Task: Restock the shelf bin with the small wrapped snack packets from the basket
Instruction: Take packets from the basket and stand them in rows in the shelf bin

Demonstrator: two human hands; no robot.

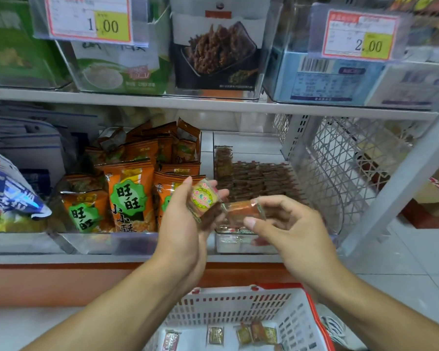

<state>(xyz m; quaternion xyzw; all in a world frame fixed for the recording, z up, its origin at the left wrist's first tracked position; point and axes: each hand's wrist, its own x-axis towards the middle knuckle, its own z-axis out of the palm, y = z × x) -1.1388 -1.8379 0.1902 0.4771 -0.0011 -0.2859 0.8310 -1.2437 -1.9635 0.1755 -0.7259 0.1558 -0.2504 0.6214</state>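
Hands, left (pixel 185 224) and right (pixel 287 224), each gripping blurred snack packets (pixel 205 198), labels unreadable.

We get even, diffuse indoor light, fairly bright, no hard shadows. Deep end of the lower shelf goes dim behind the orange foil snack bags (pixel 129 178). Glare streaks on the clear plastic bin fronts (pixel 107 243) and on the white price tags in clear holders (pixel 91 19). Wide-angle bend is obvious: the white shelf edge (pixel 162 101) bows, the frame corners stretch and smear. Upper cartons and tag small print are soft. Slight motion blur on the right hand (pixel 287 225).
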